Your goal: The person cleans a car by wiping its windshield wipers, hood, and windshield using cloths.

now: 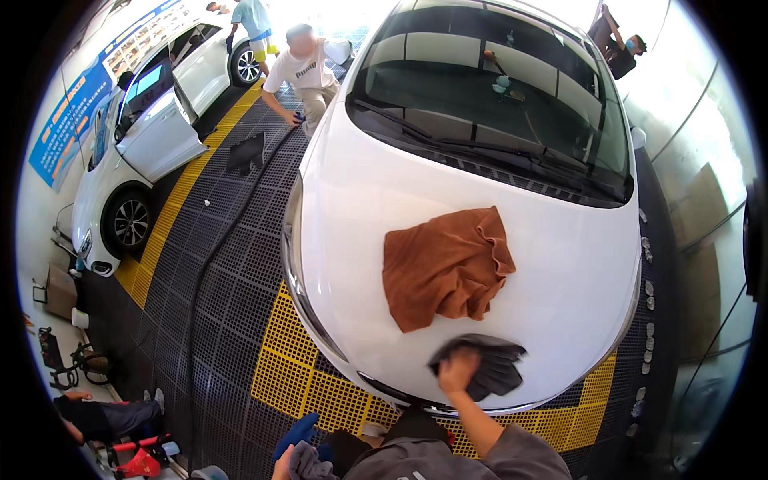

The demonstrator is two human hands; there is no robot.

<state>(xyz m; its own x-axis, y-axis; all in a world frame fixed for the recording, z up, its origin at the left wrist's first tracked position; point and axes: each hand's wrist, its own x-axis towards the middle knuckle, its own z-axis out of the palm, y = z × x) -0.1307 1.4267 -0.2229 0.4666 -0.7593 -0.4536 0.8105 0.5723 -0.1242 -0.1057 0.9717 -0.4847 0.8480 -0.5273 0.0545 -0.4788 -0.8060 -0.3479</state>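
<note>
My right hand (459,367), slightly blurred, is on a dark grey cloth (495,366) at the front end of a white car's hood (354,240). The cloth lies bunched and creased beneath and beside the fingers. Farther up the hood, a rumpled brown towel (441,270) is spread out, apart from the hand. Low in the view, my left hand (282,465) holds a grey cloth (309,462), and a blue cloth (297,435) sticks up beside it. Most of that hand is cut off by the picture's lower edge.
A person in a white shirt (306,72) crouches beside the car. Another white car (159,135) stands at left with a door open. A black hose (201,282) crosses the grated floor (234,312). Other people are at the back and lower left, near a red object (141,462).
</note>
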